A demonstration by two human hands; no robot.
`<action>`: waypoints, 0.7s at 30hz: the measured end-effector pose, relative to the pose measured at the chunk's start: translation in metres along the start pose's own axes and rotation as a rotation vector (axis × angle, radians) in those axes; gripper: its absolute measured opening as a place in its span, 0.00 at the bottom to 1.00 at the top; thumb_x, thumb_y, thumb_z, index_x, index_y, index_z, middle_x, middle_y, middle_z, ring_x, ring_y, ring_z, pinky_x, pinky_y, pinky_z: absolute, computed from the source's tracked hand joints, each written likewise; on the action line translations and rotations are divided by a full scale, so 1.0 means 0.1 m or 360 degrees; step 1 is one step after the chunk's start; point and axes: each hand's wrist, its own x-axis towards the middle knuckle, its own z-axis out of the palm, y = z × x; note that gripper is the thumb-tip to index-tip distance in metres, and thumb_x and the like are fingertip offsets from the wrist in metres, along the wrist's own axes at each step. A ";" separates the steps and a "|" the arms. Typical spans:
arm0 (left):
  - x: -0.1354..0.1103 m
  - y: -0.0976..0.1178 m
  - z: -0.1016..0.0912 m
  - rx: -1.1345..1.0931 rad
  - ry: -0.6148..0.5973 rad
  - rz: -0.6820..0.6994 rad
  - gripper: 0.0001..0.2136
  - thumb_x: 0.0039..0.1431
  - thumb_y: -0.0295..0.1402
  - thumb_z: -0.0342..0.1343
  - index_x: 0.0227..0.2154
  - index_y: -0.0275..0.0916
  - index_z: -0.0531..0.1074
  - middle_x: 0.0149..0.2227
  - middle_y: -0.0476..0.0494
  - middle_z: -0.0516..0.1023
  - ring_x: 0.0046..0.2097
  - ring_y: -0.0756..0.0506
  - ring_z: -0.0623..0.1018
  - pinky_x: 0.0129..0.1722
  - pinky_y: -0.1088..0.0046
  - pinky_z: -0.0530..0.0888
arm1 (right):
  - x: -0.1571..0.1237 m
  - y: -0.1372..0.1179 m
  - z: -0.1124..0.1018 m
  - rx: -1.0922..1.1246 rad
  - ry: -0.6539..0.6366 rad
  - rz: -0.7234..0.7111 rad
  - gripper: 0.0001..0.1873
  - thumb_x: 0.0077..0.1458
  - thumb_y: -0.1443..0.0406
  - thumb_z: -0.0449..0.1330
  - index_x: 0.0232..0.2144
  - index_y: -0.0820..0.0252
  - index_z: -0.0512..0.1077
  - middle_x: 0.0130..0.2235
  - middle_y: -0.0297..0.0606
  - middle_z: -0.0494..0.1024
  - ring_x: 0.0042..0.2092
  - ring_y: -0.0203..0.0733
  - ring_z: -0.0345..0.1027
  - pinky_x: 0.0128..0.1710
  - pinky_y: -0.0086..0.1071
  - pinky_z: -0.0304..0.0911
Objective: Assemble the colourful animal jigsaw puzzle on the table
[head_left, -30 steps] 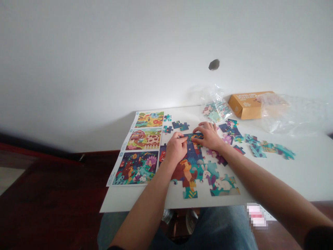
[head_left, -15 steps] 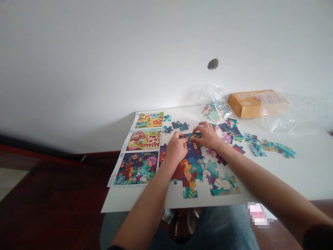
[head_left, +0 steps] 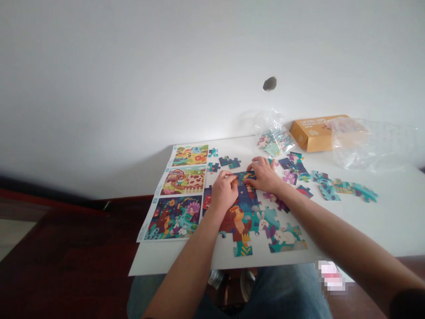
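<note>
A partly joined jigsaw puzzle (head_left: 237,217) showing a bear and rabbits lies flat on the white table. At its top edge, a dark blue puzzle piece (head_left: 246,175) sits between my hands. My left hand (head_left: 226,190) has its fingers curled, with thumb and index tip at the piece's left side. From the right, my right hand (head_left: 264,175) grips the same piece's edge with thumb and index finger. Both hands partly cover the upper part of the puzzle. Left of them lies a reference sheet (head_left: 181,201) printed with three pictures.
Loose puzzle pieces (head_left: 295,166) lie right of my hands, with joined teal pieces (head_left: 343,186) farther right. Several more pieces (head_left: 229,162) lie behind. A clear bag of pieces (head_left: 275,139), a yellow box (head_left: 314,133) and a crumpled plastic bag (head_left: 368,141) stand along the wall.
Both hands stay at the puzzle's top edge; the left thumb and index finger have shifted slightly on the piece. The whole view has tilted a little.
</note>
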 end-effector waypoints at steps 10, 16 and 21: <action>-0.01 0.01 -0.01 0.0032 -0.0012 0.0001 0.15 0.58 0.20 0.51 0.41 0.39 0.80 0.44 0.42 0.77 0.45 0.46 0.79 0.50 0.69 0.77 | -0.01 0.01 0.02 0.0126 0.0142 -0.0054 0.17 0.56 0.54 0.63 0.43 0.56 0.69 0.49 0.45 0.73 0.54 0.56 0.62 0.61 0.61 0.41; -0.01 0.03 -0.02 0.0027 -0.0010 0.0002 0.15 0.58 0.21 0.51 0.41 0.39 0.80 0.44 0.42 0.76 0.45 0.46 0.79 0.50 0.69 0.77 | 0.04 -0.01 -0.01 0.0208 0.0110 -0.0089 0.13 0.57 0.56 0.62 0.41 0.55 0.72 0.42 0.40 0.79 0.49 0.53 0.66 0.59 0.51 0.46; -0.01 0.02 -0.02 0.0026 -0.0032 0.0005 0.14 0.58 0.21 0.51 0.41 0.37 0.79 0.44 0.41 0.76 0.45 0.45 0.78 0.50 0.69 0.76 | 0.04 -0.03 -0.02 0.0121 0.0125 -0.0031 0.15 0.55 0.54 0.64 0.40 0.56 0.74 0.41 0.41 0.80 0.48 0.54 0.66 0.55 0.48 0.50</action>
